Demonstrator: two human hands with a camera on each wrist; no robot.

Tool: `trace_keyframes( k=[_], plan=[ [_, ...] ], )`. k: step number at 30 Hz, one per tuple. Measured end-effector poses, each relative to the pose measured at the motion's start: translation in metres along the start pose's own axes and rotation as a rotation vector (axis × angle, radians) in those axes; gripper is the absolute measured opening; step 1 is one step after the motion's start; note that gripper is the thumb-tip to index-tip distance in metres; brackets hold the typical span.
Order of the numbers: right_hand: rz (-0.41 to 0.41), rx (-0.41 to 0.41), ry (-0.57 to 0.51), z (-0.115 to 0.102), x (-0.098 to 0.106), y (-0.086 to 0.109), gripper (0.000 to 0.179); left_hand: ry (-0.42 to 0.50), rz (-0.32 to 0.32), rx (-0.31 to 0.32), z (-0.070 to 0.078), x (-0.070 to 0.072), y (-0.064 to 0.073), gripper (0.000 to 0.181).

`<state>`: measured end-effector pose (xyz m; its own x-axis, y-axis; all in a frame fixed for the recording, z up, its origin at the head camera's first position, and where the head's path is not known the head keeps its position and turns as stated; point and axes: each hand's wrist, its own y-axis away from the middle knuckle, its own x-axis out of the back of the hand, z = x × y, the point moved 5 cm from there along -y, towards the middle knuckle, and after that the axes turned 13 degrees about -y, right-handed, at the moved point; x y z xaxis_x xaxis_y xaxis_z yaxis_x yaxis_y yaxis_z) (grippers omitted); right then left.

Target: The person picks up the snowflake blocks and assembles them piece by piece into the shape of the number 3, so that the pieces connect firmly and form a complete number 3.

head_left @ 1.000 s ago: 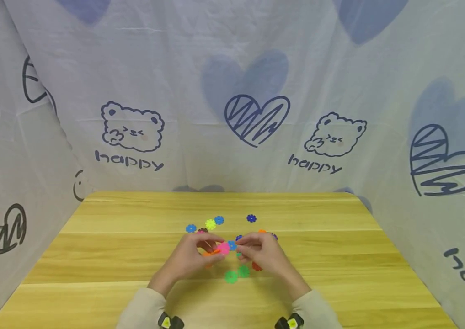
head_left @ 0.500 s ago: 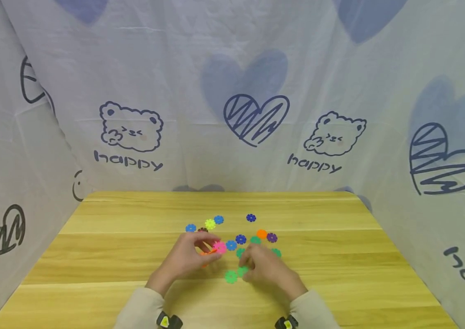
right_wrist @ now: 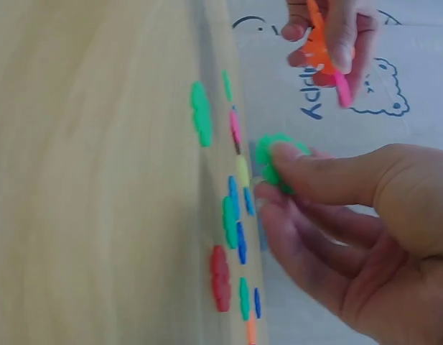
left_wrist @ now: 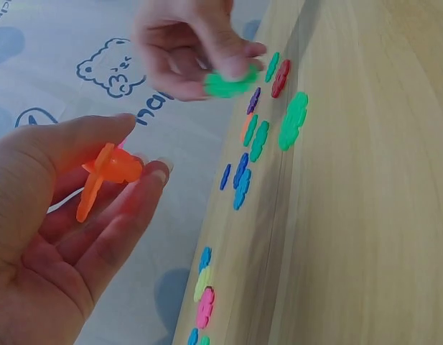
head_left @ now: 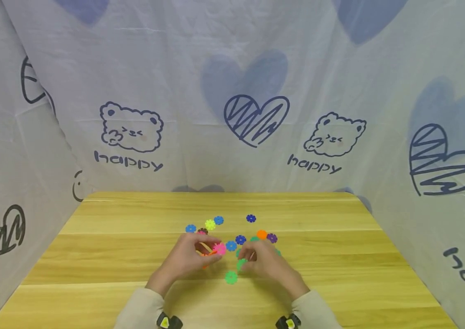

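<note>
My left hand (head_left: 189, 255) holds a small joined piece of plastic snowflake discs, two orange discs (left_wrist: 115, 167) set crosswise and a pink disc (head_left: 219, 248) at the end. Above the table, my right hand (head_left: 266, 261) pinches a green snowflake disc (right_wrist: 273, 154) between thumb and fingertips, with its notched edge sticking out. A short gap separates the green disc from the pink one. Another green disc (head_left: 231, 277) lies flat on the table below and between the hands.
Several loose discs lie on the wooden table (head_left: 104, 256) beyond the hands: a yellow disc (head_left: 210, 224), a light blue disc (head_left: 231, 246), a dark blue disc (head_left: 251, 218), an orange disc (head_left: 262, 234) and a purple disc (head_left: 272, 238). A red disc (right_wrist: 220, 279) shows in the right wrist view. Printed cloth (head_left: 195, 151) hangs behind.
My right hand moved from beside the pink disc down to a green disc on the table, then lifted that disc. The left hand shifted slightly left with its joined piece.
</note>
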<state>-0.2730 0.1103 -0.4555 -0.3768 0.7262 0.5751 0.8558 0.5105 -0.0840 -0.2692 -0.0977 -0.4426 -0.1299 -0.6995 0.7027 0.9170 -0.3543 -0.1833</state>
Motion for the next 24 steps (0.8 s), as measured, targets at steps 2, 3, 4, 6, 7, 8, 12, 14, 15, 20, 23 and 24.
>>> trace_keyframes(
  k=[2, 3, 4, 6, 7, 8, 12, 14, 15, 20, 23, 24],
  plan=[
    [0.043, 0.029, -0.019, -0.004, 0.004, 0.0, 0.014, 0.002, -0.002, -0.002, 0.001, 0.0, 0.0, 0.029],
    [0.061, 0.039, -0.032, -0.006, 0.005, -0.001, 0.013, 0.007, -0.004, -0.004, 0.001, -0.001, 0.0, 0.029],
    [0.074, 0.044, -0.046, -0.008, 0.006, -0.001, 0.013, 0.013, -0.008, -0.005, 0.001, -0.001, 0.0, 0.029],
    [0.098, 0.059, -0.068, -0.011, 0.007, 0.0, 0.011, 0.016, -0.015, -0.012, 0.003, -0.002, 0.001, 0.029],
    [0.107, 0.059, -0.075, -0.012, 0.008, 0.0, 0.011, 0.017, -0.018, -0.017, 0.003, -0.002, 0.001, 0.029],
    [0.115, 0.064, -0.084, -0.014, 0.008, 0.0, 0.011, 0.018, -0.02, -0.02, 0.003, -0.003, 0.0, 0.029],
    [0.153, 0.096, -0.095, -0.018, 0.008, 0.0, 0.012, 0.018, -0.025, -0.029, 0.004, -0.004, 0.0, 0.029],
    [0.168, 0.116, -0.103, -0.02, 0.008, 0.0, 0.012, 0.019, -0.028, -0.027, 0.004, -0.004, 0.0, 0.028],
    [0.174, 0.128, -0.108, -0.021, 0.007, 0.0, 0.012, 0.021, -0.03, -0.026, 0.005, -0.004, 0.0, 0.028],
    [0.195, 0.191, -0.125, -0.025, 0.006, 0.0, 0.012, 0.015, -0.033, -0.028, 0.005, -0.006, 0.0, 0.029],
    [0.206, 0.21, -0.132, -0.027, 0.006, 0.001, 0.012, 0.005, -0.028, -0.035, 0.006, -0.006, 0.0, 0.028],
    [0.21, 0.214, -0.135, -0.027, 0.005, 0.001, 0.012, 0.001, -0.028, -0.04, 0.006, -0.006, 0.0, 0.028]
  ],
)
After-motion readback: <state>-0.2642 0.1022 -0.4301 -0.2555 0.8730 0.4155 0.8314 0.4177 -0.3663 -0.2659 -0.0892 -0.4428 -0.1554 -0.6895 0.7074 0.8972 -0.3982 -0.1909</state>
